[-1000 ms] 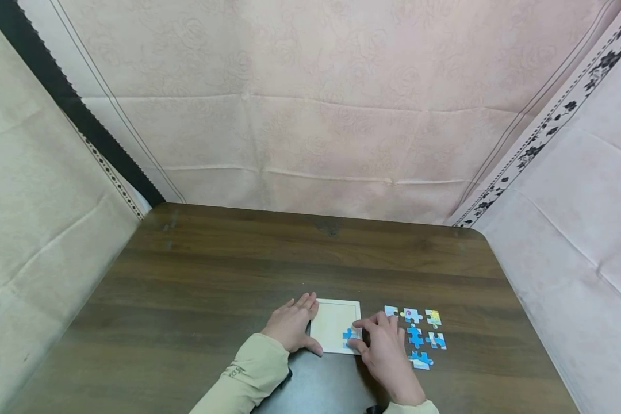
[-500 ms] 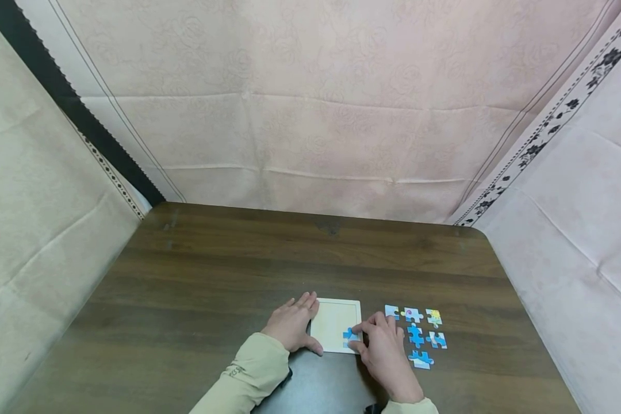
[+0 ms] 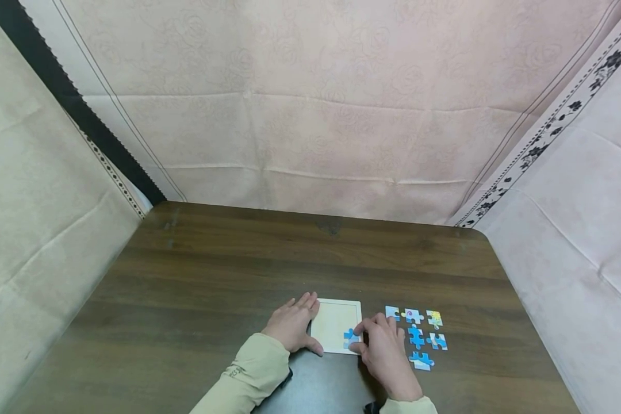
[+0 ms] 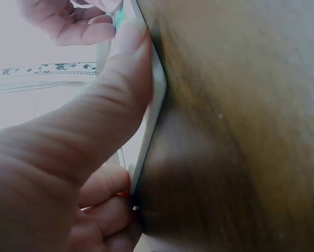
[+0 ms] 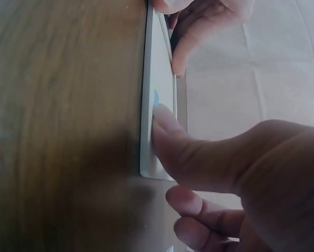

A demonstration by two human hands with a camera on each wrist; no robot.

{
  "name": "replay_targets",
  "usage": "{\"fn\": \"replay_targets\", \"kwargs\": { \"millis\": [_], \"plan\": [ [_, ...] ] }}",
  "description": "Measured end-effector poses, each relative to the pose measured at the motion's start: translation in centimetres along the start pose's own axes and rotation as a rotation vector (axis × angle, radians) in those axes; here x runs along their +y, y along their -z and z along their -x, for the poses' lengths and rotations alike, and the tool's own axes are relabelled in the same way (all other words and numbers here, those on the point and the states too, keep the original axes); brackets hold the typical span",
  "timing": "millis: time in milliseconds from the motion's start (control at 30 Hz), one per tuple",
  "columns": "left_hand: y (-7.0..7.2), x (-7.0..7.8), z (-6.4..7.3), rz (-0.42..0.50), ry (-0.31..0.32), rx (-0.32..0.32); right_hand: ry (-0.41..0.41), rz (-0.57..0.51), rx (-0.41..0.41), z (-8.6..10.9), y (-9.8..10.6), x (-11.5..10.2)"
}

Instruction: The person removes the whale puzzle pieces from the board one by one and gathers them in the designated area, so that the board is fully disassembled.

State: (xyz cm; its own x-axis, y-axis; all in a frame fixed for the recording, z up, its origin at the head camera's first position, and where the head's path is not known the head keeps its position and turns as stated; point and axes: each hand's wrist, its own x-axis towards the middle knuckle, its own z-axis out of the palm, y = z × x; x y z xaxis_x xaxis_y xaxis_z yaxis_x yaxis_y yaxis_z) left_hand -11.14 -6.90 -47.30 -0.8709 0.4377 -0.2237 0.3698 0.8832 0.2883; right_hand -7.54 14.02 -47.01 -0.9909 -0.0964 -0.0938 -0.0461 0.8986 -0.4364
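In the head view a pale, square puzzle tray (image 3: pixel 333 322) lies on the table. My left hand (image 3: pixel 292 325) braces it, spread fingers along the left edge and thumb (image 4: pixel 128 39) against the near edge. A blue puzzle piece (image 3: pixel 349 339) sits in the tray's near right corner. My right hand (image 3: pixel 385 351) pinches that piece at its right side between thumb and index finger, and partly covers it. Up close in the right wrist view, the thumb (image 5: pixel 170 128) touches the piece's blue edge, while the other fingers hang bent beyond the tray.
Right of my right hand lie several loose puzzle pieces, among them a yellow one (image 3: pixel 434 318), a blue one (image 3: pixel 416 337) and a blue-white one (image 3: pixel 421 361). Patterned cloth (image 3: pixel 310 115) hangs behind the wooden table (image 3: pixel 212 270) and along both sides.
My right thumb and index finger have shifted slightly to the right, so more of the blue puzzle piece shows. The left hand and the tray have stayed in place.
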Motion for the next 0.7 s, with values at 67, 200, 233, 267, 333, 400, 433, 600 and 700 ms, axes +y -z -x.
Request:
{"fn": "replay_targets", "kwargs": {
  "millis": [67,200,233,267,333,400,433,600,700],
  "plan": [
    [-0.02,0.00,-0.01,0.002,0.001,0.002,-0.011,0.006,-0.002,-0.07,0.00,-0.04],
    [0.01,-0.04,-0.01,0.009,0.002,0.000,-0.022,0.026,0.003,-0.16,-0.03,-0.13],
    [0.02,-0.05,-0.01,0.009,0.003,-0.002,-0.024,0.030,0.005,-0.17,-0.03,-0.16],
    [0.03,-0.06,-0.02,0.012,0.003,-0.003,-0.025,0.034,0.007,-0.17,-0.03,-0.20],
    [0.04,-0.03,-0.02,0.017,0.007,-0.009,-0.030,0.042,0.007,-0.16,0.00,-0.29],
    [0.10,0.03,0.02,0.016,0.008,-0.012,-0.038,0.050,0.002,-0.20,0.01,-0.37],
    [0.13,0.06,0.05,0.017,0.010,-0.014,-0.041,0.052,0.000,-0.23,0.03,-0.42],
    [0.17,0.10,0.07,0.009,0.004,-0.008,-0.033,0.063,-0.001,-0.40,0.07,-0.47],
    [0.07,0.01,0.02,0.006,0.001,0.001,-0.006,0.086,0.004,-0.55,0.13,-0.52]
  ]
}}
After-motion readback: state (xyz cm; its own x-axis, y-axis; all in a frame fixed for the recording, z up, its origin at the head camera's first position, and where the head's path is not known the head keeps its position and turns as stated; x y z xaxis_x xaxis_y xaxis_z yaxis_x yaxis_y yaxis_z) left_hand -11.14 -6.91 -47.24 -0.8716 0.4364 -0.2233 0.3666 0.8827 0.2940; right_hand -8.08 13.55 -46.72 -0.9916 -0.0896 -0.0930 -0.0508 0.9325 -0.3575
